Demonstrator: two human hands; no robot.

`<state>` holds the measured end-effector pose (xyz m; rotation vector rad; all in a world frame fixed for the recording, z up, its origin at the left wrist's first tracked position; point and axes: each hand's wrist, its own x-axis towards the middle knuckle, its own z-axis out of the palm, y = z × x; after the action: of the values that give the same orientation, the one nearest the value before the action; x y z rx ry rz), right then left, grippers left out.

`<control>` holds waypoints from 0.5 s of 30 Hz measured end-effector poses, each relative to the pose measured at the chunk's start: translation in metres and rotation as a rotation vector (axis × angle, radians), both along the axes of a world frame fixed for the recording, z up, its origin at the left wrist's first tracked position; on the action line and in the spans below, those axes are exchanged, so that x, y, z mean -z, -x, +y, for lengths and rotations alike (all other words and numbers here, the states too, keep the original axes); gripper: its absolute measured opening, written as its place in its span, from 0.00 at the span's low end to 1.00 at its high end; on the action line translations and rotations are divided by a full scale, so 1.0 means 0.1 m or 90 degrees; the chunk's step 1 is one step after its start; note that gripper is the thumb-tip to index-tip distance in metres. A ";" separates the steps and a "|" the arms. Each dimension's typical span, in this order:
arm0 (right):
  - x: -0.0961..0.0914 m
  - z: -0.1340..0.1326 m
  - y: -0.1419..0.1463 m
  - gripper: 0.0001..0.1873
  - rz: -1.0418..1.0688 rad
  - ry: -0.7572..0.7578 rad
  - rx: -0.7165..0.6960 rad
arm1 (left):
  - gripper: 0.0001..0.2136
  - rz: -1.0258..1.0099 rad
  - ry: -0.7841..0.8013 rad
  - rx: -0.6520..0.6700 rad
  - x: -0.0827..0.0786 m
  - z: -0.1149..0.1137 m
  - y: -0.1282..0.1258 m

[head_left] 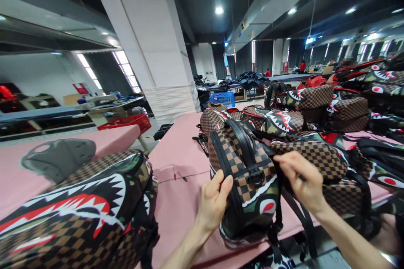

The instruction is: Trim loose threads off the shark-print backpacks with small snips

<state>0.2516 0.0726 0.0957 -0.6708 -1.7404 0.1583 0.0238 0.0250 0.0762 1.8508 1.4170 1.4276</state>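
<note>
A backpack point(248, 191) with brown-and-black checks, camouflage and a red-and-white eye stands on the pink table, its black carry handle point(243, 141) uppermost. My left hand point(213, 204) pinches its near left edge beside the black zipper band. At the right side of the same bag, my right hand point(303, 178) is closed with the fingertips at its black edge; exactly what they pinch is partly hidden. Black straps point(301, 214) hang from the bag below my right hand.
A shark-mouth backpack point(78, 206) lies close on the left. Several similar bags point(311, 155) are heaped to the right and behind. A thin cord and small tools point(179, 175) lie on the pink tabletop point(179, 147). A grey chair back point(58, 159) and white pillar point(142, 42) stand farther left.
</note>
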 end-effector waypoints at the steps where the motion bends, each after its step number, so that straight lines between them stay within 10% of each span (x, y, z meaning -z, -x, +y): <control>1: -0.04 0.10 -0.04 0.12 0.053 0.074 0.021 | 0.16 -0.002 0.003 0.003 0.01 -0.02 0.00; 6: -0.12 0.51 -0.07 0.18 0.058 0.441 -0.111 | 0.17 0.004 0.009 0.003 0.00 -0.08 0.05; 15: 0.01 -0.38 0.44 0.11 -0.069 0.410 -0.171 | 0.18 0.220 -0.042 -0.092 -0.81 0.30 0.49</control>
<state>0.2074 0.0349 0.0948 -0.9104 -1.8830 0.9100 -0.0251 0.0553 0.1573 2.1544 1.7157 1.2749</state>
